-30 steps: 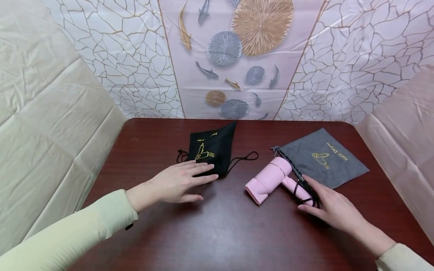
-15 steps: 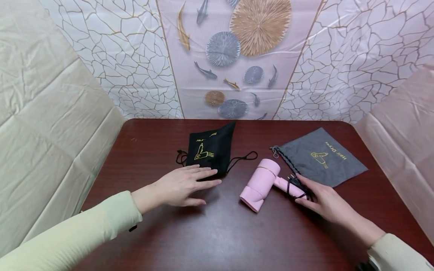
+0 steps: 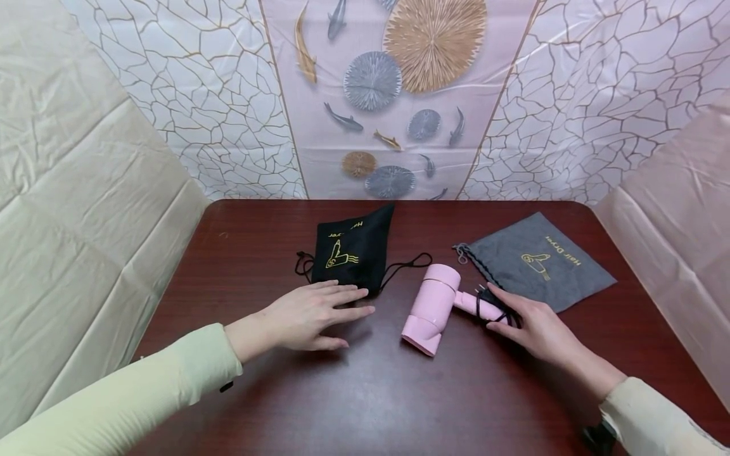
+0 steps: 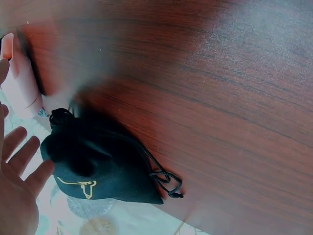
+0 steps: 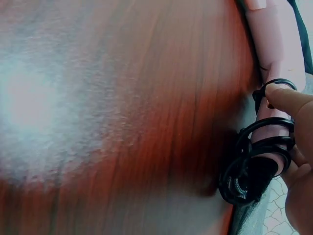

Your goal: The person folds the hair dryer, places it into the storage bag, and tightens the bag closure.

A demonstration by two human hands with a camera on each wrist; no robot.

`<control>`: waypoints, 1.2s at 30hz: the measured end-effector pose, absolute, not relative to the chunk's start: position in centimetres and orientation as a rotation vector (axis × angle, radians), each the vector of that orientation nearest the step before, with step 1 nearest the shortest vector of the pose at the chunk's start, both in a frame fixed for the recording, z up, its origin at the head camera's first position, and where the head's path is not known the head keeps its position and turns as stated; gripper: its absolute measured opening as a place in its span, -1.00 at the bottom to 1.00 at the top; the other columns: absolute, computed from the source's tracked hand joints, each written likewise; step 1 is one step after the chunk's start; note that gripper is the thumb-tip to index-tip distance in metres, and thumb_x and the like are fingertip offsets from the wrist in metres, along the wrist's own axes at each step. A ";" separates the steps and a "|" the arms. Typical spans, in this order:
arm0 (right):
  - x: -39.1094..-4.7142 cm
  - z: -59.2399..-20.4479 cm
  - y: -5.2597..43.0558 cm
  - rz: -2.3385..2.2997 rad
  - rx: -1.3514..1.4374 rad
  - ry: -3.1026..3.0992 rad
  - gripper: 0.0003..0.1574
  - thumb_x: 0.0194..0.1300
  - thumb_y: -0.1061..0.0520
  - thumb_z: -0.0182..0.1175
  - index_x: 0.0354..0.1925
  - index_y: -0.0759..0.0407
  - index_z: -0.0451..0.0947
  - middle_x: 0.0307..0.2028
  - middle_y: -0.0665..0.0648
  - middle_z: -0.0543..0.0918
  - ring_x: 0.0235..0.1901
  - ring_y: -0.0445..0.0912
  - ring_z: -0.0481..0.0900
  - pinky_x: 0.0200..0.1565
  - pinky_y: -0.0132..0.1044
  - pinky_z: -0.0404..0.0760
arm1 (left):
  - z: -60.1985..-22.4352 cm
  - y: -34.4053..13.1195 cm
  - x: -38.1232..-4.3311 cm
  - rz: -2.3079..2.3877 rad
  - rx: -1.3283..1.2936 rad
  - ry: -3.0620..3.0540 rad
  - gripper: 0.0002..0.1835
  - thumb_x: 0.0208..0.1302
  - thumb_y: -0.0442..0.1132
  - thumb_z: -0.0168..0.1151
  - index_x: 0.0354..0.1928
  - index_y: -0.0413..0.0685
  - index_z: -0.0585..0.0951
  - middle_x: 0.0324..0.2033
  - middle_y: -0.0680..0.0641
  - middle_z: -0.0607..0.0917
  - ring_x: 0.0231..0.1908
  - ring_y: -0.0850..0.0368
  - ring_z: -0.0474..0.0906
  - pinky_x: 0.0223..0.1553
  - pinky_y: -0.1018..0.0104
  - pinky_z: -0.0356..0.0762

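Note:
In the head view a pink hair dryer lies in front of a grey drawstring bag, its barrel pointing toward the near edge. My right hand holds its handle, thumb on the near side and fingers on the far side. A black cord is looped around the handle, and its plug pokes out by my index finger. At centre left, my left hand has its fingers spread, fingertips right at the front of a black drawstring bag with a yellow dryer print. In the left wrist view those fingers look straight and slightly apart.
The grey drawstring bag, marked "Hair Dryer", lies flat at the back right. Drawstrings stretch from the black bag's sides. A patterned cloth hangs behind the dark red table, with pale cloth at both sides.
My right hand has moved left with the hair dryer, whose barrel has turned more toward the near edge and away from the grey bag. My left hand has barely shifted.

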State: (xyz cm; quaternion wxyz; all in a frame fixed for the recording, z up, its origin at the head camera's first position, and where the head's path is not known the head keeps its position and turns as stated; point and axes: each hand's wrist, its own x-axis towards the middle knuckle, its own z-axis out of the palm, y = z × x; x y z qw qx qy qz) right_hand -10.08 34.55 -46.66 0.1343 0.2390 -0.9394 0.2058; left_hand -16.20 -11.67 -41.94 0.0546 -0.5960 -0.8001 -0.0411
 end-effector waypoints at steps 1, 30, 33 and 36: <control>-10.2 -46.7 34.5 0.606 0.703 -2.710 0.02 0.06 0.18 0.66 0.47 0.19 0.51 0.17 0.30 0.75 0.09 0.20 0.76 0.21 -0.74 0.26 | -41.9 -11.7 -16.2 -0.123 -1.811 -2.436 -0.25 0.42 0.17 0.38 0.56 0.09 0.48 0.52 -0.16 0.46 0.47 -0.12 0.46 0.47 -0.08 0.41; -13.2 -44.8 32.2 0.635 0.906 -2.564 -0.04 0.02 0.29 0.63 0.41 0.15 0.59 0.15 0.20 0.77 0.05 0.10 0.77 0.21 -0.67 0.35 | -41.6 -11.6 -15.7 -0.096 -1.790 -2.500 -0.26 0.46 0.21 0.32 0.57 0.13 0.46 0.54 -0.14 0.44 0.50 -0.10 0.42 0.51 -0.06 0.36; -13.4 -44.6 31.8 0.651 0.936 -2.585 -0.08 0.06 0.27 0.63 0.40 0.17 0.59 0.17 0.19 0.76 0.08 0.11 0.76 0.22 -0.67 0.35 | -41.6 -11.6 -15.7 -0.091 -1.791 -2.507 -0.26 0.46 0.20 0.32 0.57 0.13 0.46 0.54 -0.14 0.44 0.50 -0.10 0.42 0.51 -0.05 0.35; -13.5 -44.4 31.3 0.668 0.965 -2.609 -0.12 0.09 0.25 0.62 0.39 0.17 0.60 0.18 0.16 0.76 0.10 0.09 0.76 0.20 -0.64 0.39 | -41.7 -11.6 -15.6 -0.083 -1.795 -2.512 -0.26 0.47 0.20 0.32 0.58 0.12 0.45 0.55 -0.14 0.43 0.50 -0.11 0.41 0.51 -0.05 0.34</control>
